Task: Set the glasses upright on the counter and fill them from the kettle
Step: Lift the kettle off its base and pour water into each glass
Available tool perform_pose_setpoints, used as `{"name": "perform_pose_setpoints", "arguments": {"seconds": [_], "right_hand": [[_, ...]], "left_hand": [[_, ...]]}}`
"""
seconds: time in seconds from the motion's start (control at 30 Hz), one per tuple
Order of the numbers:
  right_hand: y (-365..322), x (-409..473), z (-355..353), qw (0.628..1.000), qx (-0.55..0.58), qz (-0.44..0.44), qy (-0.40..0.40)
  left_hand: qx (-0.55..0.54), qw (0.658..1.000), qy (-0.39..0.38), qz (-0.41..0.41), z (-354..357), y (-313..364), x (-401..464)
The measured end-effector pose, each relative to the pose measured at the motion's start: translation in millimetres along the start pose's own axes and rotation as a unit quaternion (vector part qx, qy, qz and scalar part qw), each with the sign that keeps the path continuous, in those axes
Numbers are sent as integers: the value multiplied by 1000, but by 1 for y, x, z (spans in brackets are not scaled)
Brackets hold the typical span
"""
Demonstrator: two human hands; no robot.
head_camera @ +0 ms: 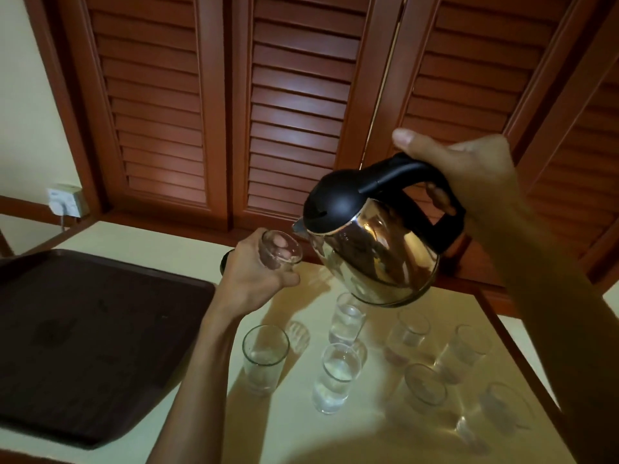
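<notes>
Two hands work above the tabletop (385,440), with a dark tray (83,346) lying empty at nine o'clock. The left hand (254,279) is wrapped around a raised glass (279,251), its mouth tipped toward three o'clock. Just beside that rim sits the spout of the kettle (375,242), whose long axis slants down toward nine o'clock, so the pour looks about to begin (no stream is visible yet). The right hand (469,175) grips the black handle, thumb lying along the top, forearm reaching in from five o'clock. Below, at six o'clock, seven more glasses stand upright; at least three seem to hold water.
</notes>
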State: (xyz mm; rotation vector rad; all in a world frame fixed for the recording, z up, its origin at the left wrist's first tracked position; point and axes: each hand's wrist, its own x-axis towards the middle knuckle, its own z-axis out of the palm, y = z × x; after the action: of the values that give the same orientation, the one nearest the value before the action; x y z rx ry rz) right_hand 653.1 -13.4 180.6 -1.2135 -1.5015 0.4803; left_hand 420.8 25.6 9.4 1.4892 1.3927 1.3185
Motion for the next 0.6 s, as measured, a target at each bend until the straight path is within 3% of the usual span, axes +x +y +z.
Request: {"name": "perform_pose_setpoints", "arguments": {"seconds": [0.33,0.6], "right_hand": [[-22,33,14,978,-144,-106,-105],[-40,46,28,950,-234,-123,-164]], "left_hand": [[50,997,-55,1,0,-2,-8],[88,993,-73,-15,3,-6,-7]]}}
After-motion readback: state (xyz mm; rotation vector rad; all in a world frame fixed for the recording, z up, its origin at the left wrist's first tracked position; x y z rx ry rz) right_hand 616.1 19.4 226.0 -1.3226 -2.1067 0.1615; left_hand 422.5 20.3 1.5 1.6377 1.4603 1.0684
